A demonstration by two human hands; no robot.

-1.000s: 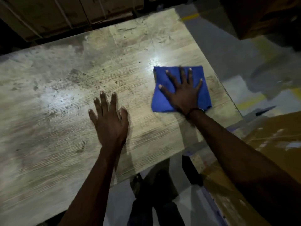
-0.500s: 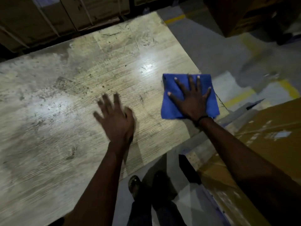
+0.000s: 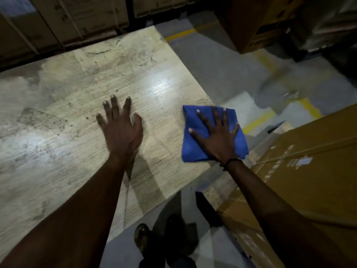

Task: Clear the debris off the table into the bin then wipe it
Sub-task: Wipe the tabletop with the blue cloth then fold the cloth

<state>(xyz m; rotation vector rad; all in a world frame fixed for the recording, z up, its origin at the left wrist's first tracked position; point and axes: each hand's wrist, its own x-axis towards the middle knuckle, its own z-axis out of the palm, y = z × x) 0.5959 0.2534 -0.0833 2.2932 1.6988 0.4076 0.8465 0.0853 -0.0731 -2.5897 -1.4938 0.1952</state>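
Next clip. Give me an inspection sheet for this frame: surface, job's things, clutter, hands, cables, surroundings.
Surface: wood-grain table, scuffed and stained, with glare patches.
Job's things: blue cloth flat at the table's right edge, part of it overhanging; no bin in view.
Clutter: no loose debris seen, only dark specks and smudges.
Hands: left hand, fingers straight, over the table, contact unclear; right hand, fingers spread, presses on the cloth.
Cables: nothing seen.
Surroundings: cardboard box on the right, grey floor with yellow lines, strapped cartons beyond the table.
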